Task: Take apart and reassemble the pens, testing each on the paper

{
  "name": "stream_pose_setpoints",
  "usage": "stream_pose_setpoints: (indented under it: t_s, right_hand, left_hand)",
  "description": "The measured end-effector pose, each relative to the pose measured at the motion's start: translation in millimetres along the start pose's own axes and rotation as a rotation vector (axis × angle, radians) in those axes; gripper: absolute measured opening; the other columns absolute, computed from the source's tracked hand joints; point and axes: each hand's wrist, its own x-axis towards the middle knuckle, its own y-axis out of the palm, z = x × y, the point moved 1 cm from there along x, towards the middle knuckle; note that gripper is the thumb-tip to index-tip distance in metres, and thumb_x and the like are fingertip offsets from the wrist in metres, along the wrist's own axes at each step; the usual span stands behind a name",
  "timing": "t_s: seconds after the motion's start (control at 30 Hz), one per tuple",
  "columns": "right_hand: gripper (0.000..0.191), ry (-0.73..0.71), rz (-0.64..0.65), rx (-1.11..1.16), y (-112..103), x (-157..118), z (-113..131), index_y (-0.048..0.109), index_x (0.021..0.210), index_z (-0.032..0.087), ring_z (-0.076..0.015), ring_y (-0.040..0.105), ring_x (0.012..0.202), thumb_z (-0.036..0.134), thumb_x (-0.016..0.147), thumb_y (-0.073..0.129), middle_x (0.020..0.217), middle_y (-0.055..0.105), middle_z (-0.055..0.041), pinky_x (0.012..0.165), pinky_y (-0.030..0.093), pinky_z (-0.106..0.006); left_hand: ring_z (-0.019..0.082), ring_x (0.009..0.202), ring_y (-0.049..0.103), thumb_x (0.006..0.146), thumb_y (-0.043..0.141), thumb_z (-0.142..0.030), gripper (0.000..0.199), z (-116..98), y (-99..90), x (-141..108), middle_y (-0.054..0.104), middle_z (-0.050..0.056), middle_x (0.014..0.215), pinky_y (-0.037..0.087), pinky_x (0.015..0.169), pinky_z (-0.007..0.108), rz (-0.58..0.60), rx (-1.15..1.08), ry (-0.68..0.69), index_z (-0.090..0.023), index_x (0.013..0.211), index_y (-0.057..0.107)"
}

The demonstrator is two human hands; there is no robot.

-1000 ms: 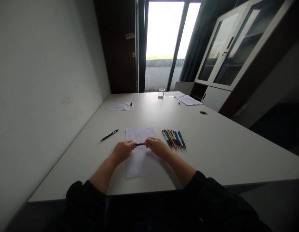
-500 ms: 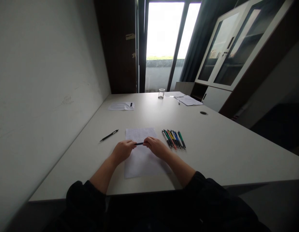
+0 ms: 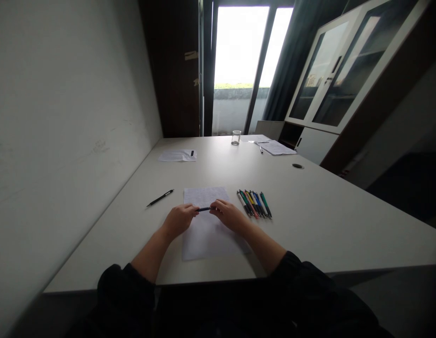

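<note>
A dark pen (image 3: 204, 209) lies level between my two hands, over a sheet of paper (image 3: 204, 246) with lines of writing at its top. My left hand (image 3: 180, 219) is closed on one end of the pen. The fingers of my right hand (image 3: 227, 213) are closed round the other end, which they partly hide. Just right of the paper, several coloured pens (image 3: 253, 204) lie side by side in a row. To the left, a black pen (image 3: 160, 198) rests alone at a slant on the table.
On the white table (image 3: 309, 220), a glass jar (image 3: 236, 137) stands at the far edge. Papers (image 3: 276, 147) and another pen (image 3: 261, 149) lie at the far right, near a round cable hole (image 3: 297, 166). Another sheet (image 3: 175, 155) is at the far left, beside the wall (image 3: 73, 141).
The right fingers have shifted slightly on the pen, so a little more of its right end shows. Both hands otherwise stay in place, and the view has tilted very slightly.
</note>
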Motion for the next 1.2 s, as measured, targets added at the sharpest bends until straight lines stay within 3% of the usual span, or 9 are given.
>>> stream_pose_setpoints:
  t_s: [0.1, 0.27, 0.43, 0.63, 0.73, 0.87, 0.93, 1.07, 1.2]
  right_hand:
    - [0.024, 0.025, 0.002, 0.042, 1.0, -0.2, -1.3, 0.061, 0.111, 0.021, -0.0141, 0.06, 0.074, 0.033, 0.09, 0.062, 0.092, 0.066, -0.0049, 0.072, 0.047, -0.026]
    - [0.022, 0.002, 0.011, 0.03, 0.1, 0.1, 1.1, 0.067, 0.087, 0.018, -0.0129, 0.058, 0.066, 0.03, 0.096, 0.051, 0.078, 0.066, -0.0043, 0.069, 0.046, -0.025]
    - [0.02, -0.011, -0.062, 0.066, -3.4, 0.4, 4.5, 0.066, 0.107, 0.02, -0.0143, 0.062, 0.073, 0.031, 0.091, 0.061, 0.092, 0.069, -0.0062, 0.074, 0.048, -0.026]
    - [0.023, 0.01, -0.014, 0.092, -3.0, 0.7, 4.0, 0.068, 0.086, 0.018, -0.0119, 0.06, 0.062, 0.03, 0.096, 0.052, 0.074, 0.067, -0.0032, 0.067, 0.047, -0.024]
    - [0.011, 0.021, -0.052, 0.104, -1.8, 1.0, 3.2, 0.068, 0.094, 0.019, -0.0133, 0.063, 0.069, 0.028, 0.089, 0.062, 0.082, 0.069, -0.0035, 0.071, 0.048, -0.025]
    - [0.028, 0.064, -0.073, 0.152, -0.9, 1.1, 2.3, 0.065, 0.107, 0.021, -0.014, 0.064, 0.073, 0.032, 0.082, 0.071, 0.087, 0.07, -0.0032, 0.073, 0.05, -0.025]
    - [0.017, 0.065, -0.05, 0.134, -1.1, 0.7, 2.2, 0.067, 0.099, 0.02, -0.0132, 0.063, 0.069, 0.033, 0.089, 0.063, 0.081, 0.069, -0.0026, 0.071, 0.049, -0.025]
    - [0.027, 0.046, 0.003, 0.102, -0.6, 0.1, 1.7, 0.066, 0.079, 0.018, -0.0115, 0.06, 0.061, 0.03, 0.097, 0.05, 0.069, 0.067, -0.002, 0.067, 0.047, -0.024]
    - [0.016, 0.047, -0.077, 0.122, -0.5, 0.7, 2.0, 0.066, 0.097, 0.02, -0.0133, 0.062, 0.07, 0.032, 0.087, 0.065, 0.083, 0.068, -0.0036, 0.069, 0.049, -0.024]
  left_hand:
    - [0.015, 0.077, 0.065, 0.091, 0.055, -0.02, 0.019, -0.4, -0.3, 0.2, 0.068, 0.003, 0.091, 0.05, 0.072, 0.024, 0.006, 0.002, 0.005, -0.022, 0.108, 0.064]
    - [0.015, 0.077, 0.065, 0.092, 0.055, -0.02, 0.02, -0.1, 0.2, 0.7, 0.068, 0.004, 0.092, 0.05, 0.072, 0.024, -0.003, 0.0, 0.008, -0.023, 0.108, 0.065]
    - [0.015, 0.077, 0.064, 0.091, 0.055, -0.02, 0.02, -0.3, -1.1, 0.6, 0.068, 0.004, 0.091, 0.05, 0.073, 0.025, -0.01, -0.001, 0.0, -0.023, 0.109, 0.065]
    - [0.016, 0.079, 0.065, 0.092, 0.055, -0.021, 0.02, -0.8, -0.7, 0.4, 0.069, 0.004, 0.095, 0.051, 0.074, 0.026, 0.0, 0.003, 0.013, -0.023, 0.11, 0.065]
    - [0.016, 0.078, 0.065, 0.092, 0.055, -0.022, 0.02, -0.6, -0.9, 0.5, 0.069, 0.004, 0.094, 0.051, 0.073, 0.026, -0.002, 0.005, 0.009, -0.022, 0.109, 0.064]
    - [0.016, 0.078, 0.064, 0.092, 0.055, -0.021, 0.019, -0.8, -2.0, 0.7, 0.068, 0.004, 0.094, 0.051, 0.073, 0.026, -0.003, -0.001, 0.005, -0.022, 0.109, 0.064]
    - [0.016, 0.078, 0.064, 0.092, 0.055, -0.021, 0.019, -1.0, -2.1, 0.7, 0.068, 0.004, 0.093, 0.051, 0.073, 0.026, -0.003, 0.002, 0.002, -0.022, 0.109, 0.064]
    - [0.016, 0.08, 0.064, 0.092, 0.055, -0.021, 0.018, -1.1, -1.6, 0.7, 0.068, 0.004, 0.093, 0.05, 0.074, 0.026, 0.001, -0.001, 0.001, -0.022, 0.108, 0.064]
    - [0.015, 0.08, 0.063, 0.092, 0.055, -0.02, 0.019, 0.1, -0.4, 0.8, 0.068, 0.004, 0.092, 0.05, 0.074, 0.026, 0.001, 0.001, -0.003, -0.022, 0.109, 0.064]
